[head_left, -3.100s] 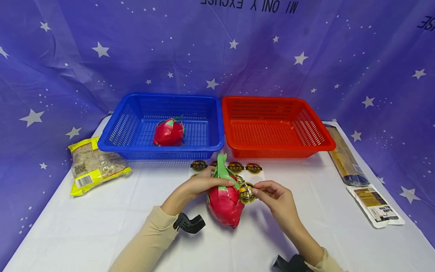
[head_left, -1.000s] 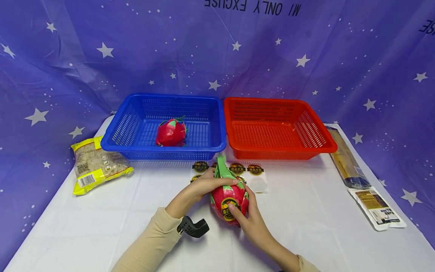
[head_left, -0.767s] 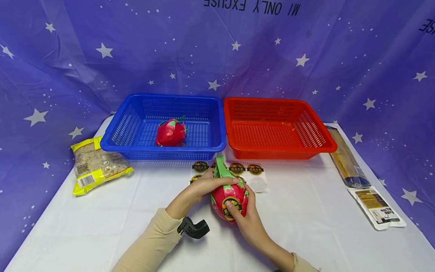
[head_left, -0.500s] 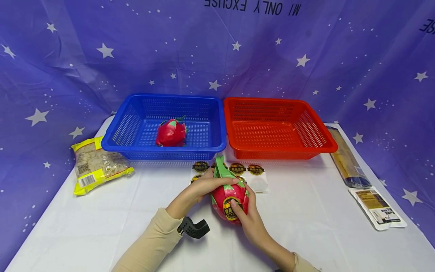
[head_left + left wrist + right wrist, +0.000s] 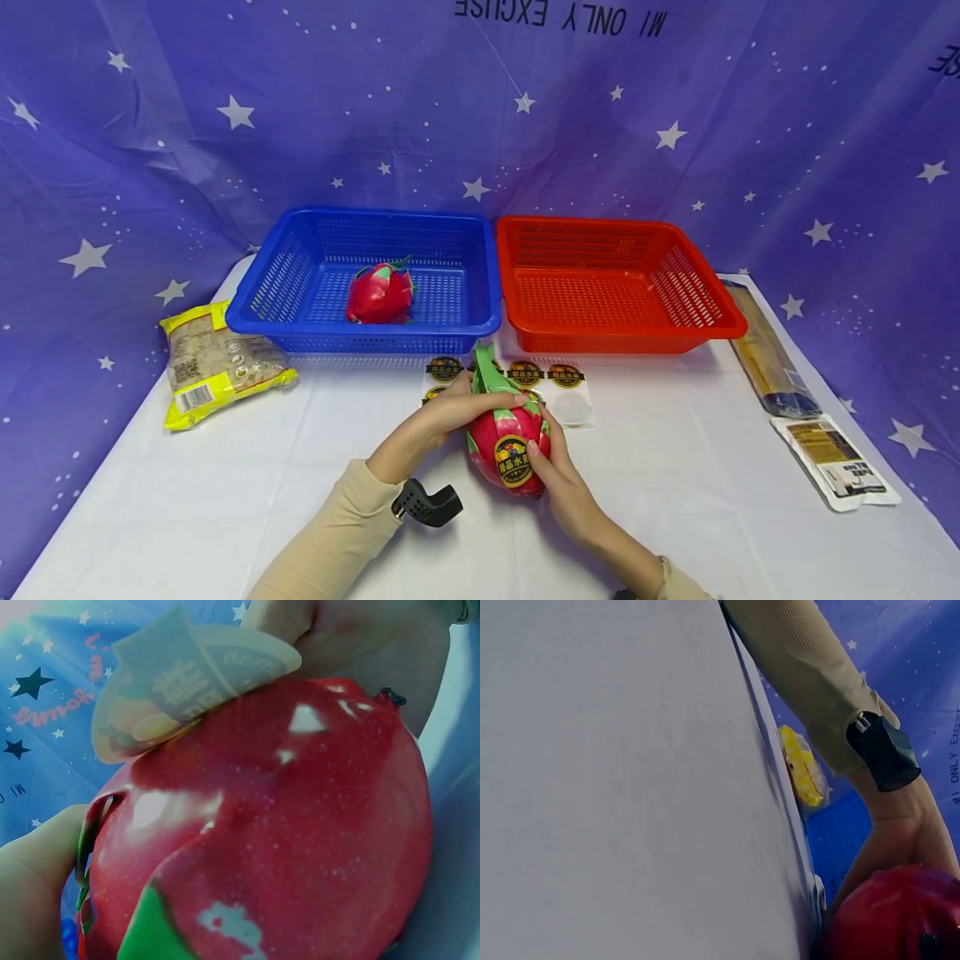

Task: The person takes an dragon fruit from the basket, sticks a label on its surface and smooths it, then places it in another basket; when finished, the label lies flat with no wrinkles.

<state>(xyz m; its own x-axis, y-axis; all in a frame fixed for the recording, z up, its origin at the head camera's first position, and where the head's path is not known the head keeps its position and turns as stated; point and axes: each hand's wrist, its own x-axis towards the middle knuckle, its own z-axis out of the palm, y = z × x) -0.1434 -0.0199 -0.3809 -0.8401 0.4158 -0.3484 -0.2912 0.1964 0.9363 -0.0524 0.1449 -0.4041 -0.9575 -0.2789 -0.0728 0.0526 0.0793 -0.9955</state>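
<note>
In the head view my left hand (image 5: 459, 410) grips the upper part of a red dragon fruit (image 5: 491, 433), thumb across its green leaves (image 5: 489, 375). My right hand (image 5: 570, 492) holds the fruit's right side, its thumb at the right edge of a round black-and-gold sticker (image 5: 513, 461). That sticker sits on the near face of the fruit. From the left wrist the sticker (image 5: 187, 682) shows with part of its edge standing off the red skin. The far-side fingers of both hands are mostly hidden. The right wrist view catches just the fruit's end (image 5: 900, 919).
A sheet of several stickers (image 5: 566, 377) lies behind the fruit. Farther back stand a blue basket (image 5: 360, 340) with another dragon fruit (image 5: 380, 294) in it and a red basket (image 5: 615, 342). A yellow bag (image 5: 225, 362) lies left; two flat packets (image 5: 772, 354) lie right.
Three seconds ago my right hand pinched the sticker beside the fruit; it has come left and the sticker is now on the fruit. Lately my right thumb has shifted right across the sticker.
</note>
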